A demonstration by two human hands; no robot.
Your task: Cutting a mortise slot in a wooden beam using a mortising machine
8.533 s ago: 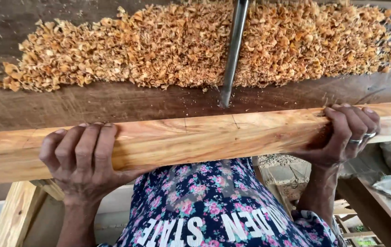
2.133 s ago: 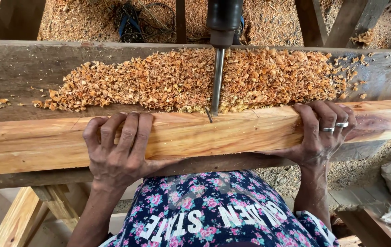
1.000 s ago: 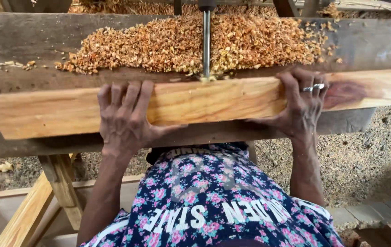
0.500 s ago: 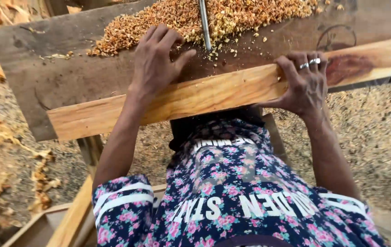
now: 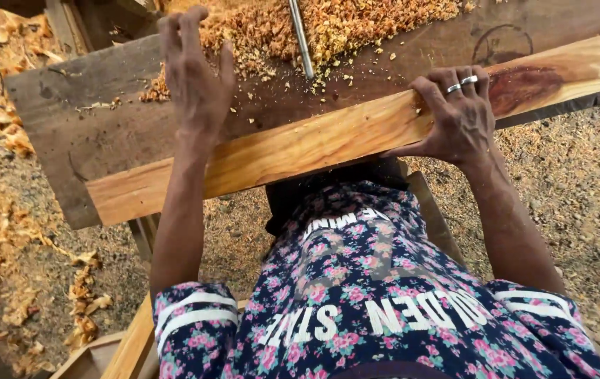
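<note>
A long pale wooden beam [image 5: 328,137] lies slanted across the front of a dark worn worktable [image 5: 103,126]. My right hand [image 5: 458,116], wearing two rings, grips the beam's top edge near a dark red knot. My left hand [image 5: 195,77] is off the beam, fingers spread flat over the table and reaching into a heap of orange wood chips [image 5: 265,28]. A thin metal drill bit [image 5: 301,38] stands down into the chips just behind the beam.
The ground [image 5: 581,182] around the table is strewn with sawdust and curled shavings, thickest at the left. A light timber frame [image 5: 131,344] shows below my left elbow.
My left hand has let go of the beam and moved forward onto the chip pile. The beam has shifted right and tilted, and my view has swung down and left.
</note>
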